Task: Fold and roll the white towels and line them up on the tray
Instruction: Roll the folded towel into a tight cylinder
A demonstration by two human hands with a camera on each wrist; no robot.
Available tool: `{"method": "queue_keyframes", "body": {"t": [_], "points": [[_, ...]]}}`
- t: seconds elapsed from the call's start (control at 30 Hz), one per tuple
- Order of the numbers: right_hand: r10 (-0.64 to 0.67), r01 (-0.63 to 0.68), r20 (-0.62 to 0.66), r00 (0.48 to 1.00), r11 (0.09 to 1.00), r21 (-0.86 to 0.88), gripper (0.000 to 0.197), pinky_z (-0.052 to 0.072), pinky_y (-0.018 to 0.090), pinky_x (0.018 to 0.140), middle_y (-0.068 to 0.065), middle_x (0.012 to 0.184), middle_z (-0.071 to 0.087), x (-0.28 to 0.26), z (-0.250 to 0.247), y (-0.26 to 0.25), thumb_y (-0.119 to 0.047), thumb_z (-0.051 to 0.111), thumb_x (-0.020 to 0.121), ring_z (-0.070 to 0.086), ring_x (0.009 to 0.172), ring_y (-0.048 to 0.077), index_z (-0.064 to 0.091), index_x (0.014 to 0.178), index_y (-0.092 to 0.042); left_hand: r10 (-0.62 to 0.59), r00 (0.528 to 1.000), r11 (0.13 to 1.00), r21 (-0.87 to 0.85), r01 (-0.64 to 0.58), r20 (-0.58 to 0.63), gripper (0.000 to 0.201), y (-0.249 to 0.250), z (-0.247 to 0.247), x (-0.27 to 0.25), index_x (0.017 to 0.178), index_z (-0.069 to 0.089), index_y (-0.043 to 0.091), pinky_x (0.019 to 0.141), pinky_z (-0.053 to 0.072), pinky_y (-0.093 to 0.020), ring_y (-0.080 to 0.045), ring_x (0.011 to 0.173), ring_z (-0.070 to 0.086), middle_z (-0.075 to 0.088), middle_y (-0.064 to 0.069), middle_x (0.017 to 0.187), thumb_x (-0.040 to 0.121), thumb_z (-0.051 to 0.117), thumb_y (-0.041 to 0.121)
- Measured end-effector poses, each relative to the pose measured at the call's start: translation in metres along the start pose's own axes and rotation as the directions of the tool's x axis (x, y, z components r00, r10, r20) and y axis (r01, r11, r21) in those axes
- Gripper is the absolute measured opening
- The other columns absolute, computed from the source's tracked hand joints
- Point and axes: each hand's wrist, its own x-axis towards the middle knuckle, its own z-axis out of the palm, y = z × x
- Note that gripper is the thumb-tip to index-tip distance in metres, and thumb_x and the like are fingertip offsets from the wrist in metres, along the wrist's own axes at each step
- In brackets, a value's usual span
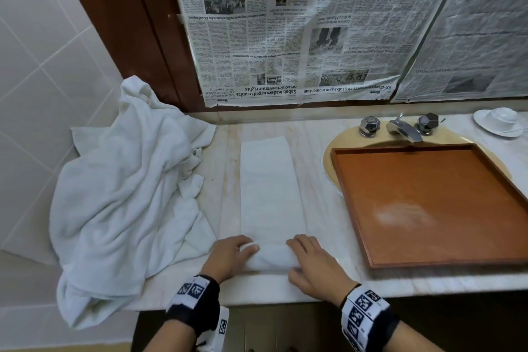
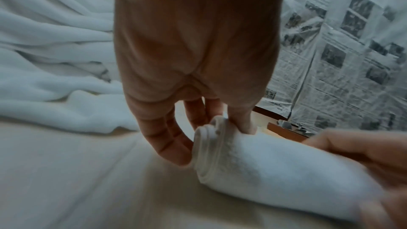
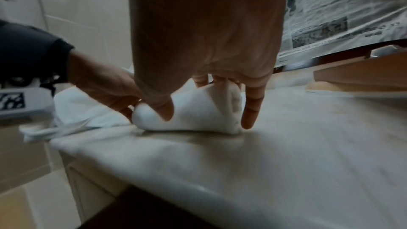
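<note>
A white towel point(image 1: 268, 188), folded into a long strip, lies on the marble counter and is rolled up at its near end point(image 1: 271, 258). My left hand point(image 1: 233, 256) grips the roll's left end point(image 2: 211, 151), thumb on top and fingers curled at the end. My right hand point(image 1: 313, 261) grips the right end point(image 3: 198, 112), thumb in front and fingers over the top. The wooden tray point(image 1: 428, 203) sits to the right over the sink, with nothing on it.
A heap of loose white towels point(image 1: 128, 194) covers the counter's left end and hangs over the edge. Taps point(image 1: 400, 127) stand behind the tray, a white cup and saucer point(image 1: 498, 121) at far right. Newspaper point(image 1: 300, 23) covers the wall behind.
</note>
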Motion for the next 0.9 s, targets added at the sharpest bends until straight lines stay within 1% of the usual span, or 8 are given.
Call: {"method": "queue_keyframes", "body": {"t": [0.1,0.2,0.37,0.43,0.5,0.63,0.77,0.9], "points": [[0.002,-0.001,0.049,0.999,1.0,-0.016,0.063,0.044,0.035,0.094,0.002,0.131,0.044,0.004,0.005,0.003,-0.054,0.031,0.086,0.044,0.118,0.022,0.045,0.136,-0.017,-0.028,0.996,0.995,-0.096,0.019,-0.09,0.034,0.001,0.004,-0.003,0.122,0.062,0.024,0.082,0.036,-0.019,-0.013,0.102,0.059,0.064,0.006,0.111,0.094,0.063,0.044],[0.081,-0.097,0.085,0.993,0.975,0.198,0.058,0.043,0.034,0.096,0.0,0.122,0.044,0.015,0.0,0.008,-0.055,0.039,0.086,0.042,0.113,0.019,0.056,0.124,-0.015,0.124,0.98,0.989,-0.061,-0.134,-0.153,0.043,-0.003,0.018,-0.014,0.132,0.054,0.033,0.097,0.038,-0.023,-0.009,0.117,0.053,0.056,0.01,0.126,0.093,0.06,0.051],[0.148,-0.191,0.151,0.977,0.924,0.332,0.025,0.039,0.034,0.097,0.0,0.11,0.042,0.033,-0.013,0.009,-0.036,0.049,0.097,0.039,0.11,0.018,0.06,0.104,-0.014,0.164,0.975,0.987,0.031,-0.161,-0.148,0.063,-0.015,0.035,-0.024,0.131,0.052,0.044,0.098,0.04,-0.025,-0.009,0.115,0.049,0.048,0.014,0.13,0.079,0.048,0.078],[0.137,-0.166,0.12,0.983,0.946,0.279,0.032,0.039,0.037,0.097,0.001,0.117,0.048,0.032,-0.013,0.007,-0.034,0.044,0.099,0.043,0.114,0.022,0.056,0.121,-0.014,0.13,0.982,0.991,-0.02,-0.134,-0.136,0.069,-0.01,0.027,-0.019,0.128,0.059,0.039,0.093,0.036,-0.018,-0.007,0.113,0.051,0.054,0.013,0.123,0.073,0.049,0.08],[0.13,-0.124,-0.044,0.991,0.986,0.11,0.039,0.043,0.04,0.091,0.0,0.12,0.055,0.026,-0.01,0.004,-0.034,0.038,0.099,0.049,0.112,0.024,0.051,0.131,-0.017,0.088,0.992,0.995,-0.047,-0.092,-0.087,0.064,-0.005,0.016,-0.011,0.123,0.064,0.036,0.085,0.033,-0.012,-0.005,0.106,0.053,0.059,0.012,0.115,0.074,0.058,0.076],[0.031,-0.033,-0.202,0.979,0.999,-0.011,0.039,0.051,0.031,0.073,-0.001,0.105,0.057,0.013,0.002,-0.008,-0.042,0.053,0.082,0.054,0.093,0.019,0.059,0.111,-0.017,0.027,0.999,0.999,-0.029,-0.028,-0.039,0.04,0.001,0.007,0.003,0.119,0.066,0.032,0.075,0.032,-0.01,-0.008,0.099,0.054,0.06,0.006,0.107,0.089,0.061,0.058],[0.015,-0.014,-0.113,0.994,1.0,0.013,0.051,0.052,0.032,0.081,0.002,0.112,0.057,0.015,0.008,0.002,-0.047,0.044,0.082,0.056,0.1,0.023,0.058,0.119,-0.015,-0.002,0.989,0.999,-0.051,-0.005,-0.145,0.049,0.001,0.022,-0.006,0.13,0.06,0.03,0.095,0.04,-0.025,-0.019,0.114,0.055,0.05,0.001,0.122,0.091,0.057,0.059],[0.12,-0.11,-0.025,0.993,0.964,0.244,0.069,0.042,0.035,0.094,0.001,0.116,0.054,0.029,-0.006,0.007,-0.058,0.031,0.076,0.047,0.11,0.021,0.06,0.12,-0.014,0.096,0.956,0.995,0.048,-0.086,-0.277,0.063,0.0,0.039,-0.025,0.139,0.048,0.034,0.093,0.044,-0.03,-0.018,0.116,0.044,0.039,0.007,0.134,0.084,0.064,0.061]]}}
